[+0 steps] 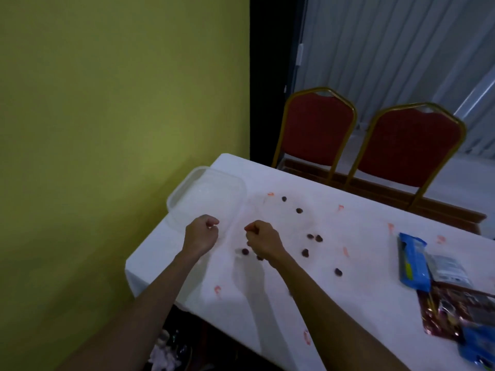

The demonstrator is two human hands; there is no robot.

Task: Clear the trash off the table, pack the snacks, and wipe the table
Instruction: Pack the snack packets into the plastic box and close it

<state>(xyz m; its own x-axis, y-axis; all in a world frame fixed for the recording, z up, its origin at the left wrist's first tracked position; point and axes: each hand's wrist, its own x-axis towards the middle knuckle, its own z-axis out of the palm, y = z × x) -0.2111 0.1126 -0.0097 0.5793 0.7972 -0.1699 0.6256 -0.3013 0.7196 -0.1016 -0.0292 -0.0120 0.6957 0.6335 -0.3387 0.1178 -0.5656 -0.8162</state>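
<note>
Both forearms reach out over the white-clothed surface [348, 263], each hand curled into a loose fist, thumb against forefinger; whether either one holds anything, I cannot tell. The left hand [202, 232] hangs over the near rim of the clear rectangular plastic container [206, 194] at the surface's far left corner. The right hand [263, 241] sits just beside it. Eight small dark round snack pieces [299, 210] lie scattered around and beyond the right hand, with seven pink wrapper scraps [346, 251] among them. Four snack packets [412, 261] crowd the right edge.
</note>
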